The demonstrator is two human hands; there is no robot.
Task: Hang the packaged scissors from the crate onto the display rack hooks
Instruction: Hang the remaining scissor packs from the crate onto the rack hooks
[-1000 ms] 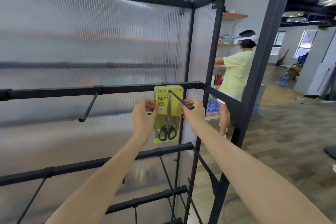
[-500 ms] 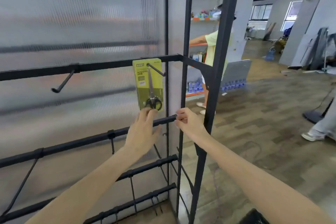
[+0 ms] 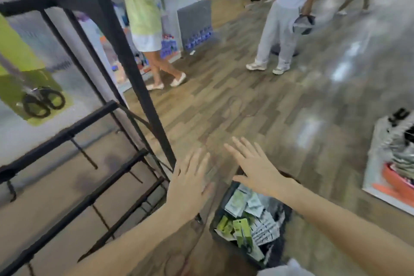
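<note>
One packaged pair of scissors [image 3: 33,87], black-handled on a green card, hangs on the black display rack [image 3: 125,51] at the far left. A dark crate [image 3: 280,251] on the floor at the bottom centre holds several green and white packages [image 3: 243,231]. My left hand [image 3: 190,184] hovers with fingers spread beside the rack's corner post, holding nothing. My right hand [image 3: 255,168] is stretched out flat above the crate's far end, also holding nothing.
Lower rack bars with hooks [image 3: 85,154] run along the left. Two people stand on the wooden floor, one in a yellow shirt [image 3: 143,6], one in white trousers [image 3: 277,29]. A white bag with orange items [image 3: 394,163] sits at the right.
Both hands let go of the hung scissors package and dropped away from the rack. My view swung down and right, bringing the crate into sight.
</note>
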